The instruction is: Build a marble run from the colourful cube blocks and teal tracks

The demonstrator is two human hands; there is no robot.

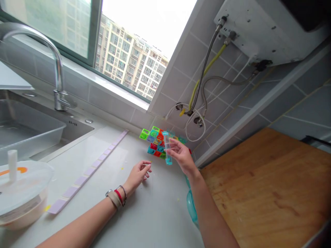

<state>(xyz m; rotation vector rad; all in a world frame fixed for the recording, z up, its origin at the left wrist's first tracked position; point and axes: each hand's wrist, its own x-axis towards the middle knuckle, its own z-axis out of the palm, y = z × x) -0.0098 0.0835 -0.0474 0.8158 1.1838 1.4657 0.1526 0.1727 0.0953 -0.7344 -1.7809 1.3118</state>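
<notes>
My right hand [182, 156] holds a long clear light-blue block [167, 148] upright by its side, just in front of a pile of translucent coloured blocks [156, 141] in green, red, orange and teal near the tiled wall. Resting on the white counter [144, 213] to the left, my left hand [138, 174] has its fingers loosely curled and nothing visible in them. Bracelets and a strap circle that wrist. A teal object [191, 206] is partly hidden under my right forearm.
A steel sink [38, 113] with a faucet [55, 69] and a clear plastic tub [28, 134] lies at left. A lidded white container [20, 193] stands at the near left. A purple-and-white strip [88, 172] crosses the counter. A wooden board [269, 189] fills the right; hoses [204, 79] hang on the wall.
</notes>
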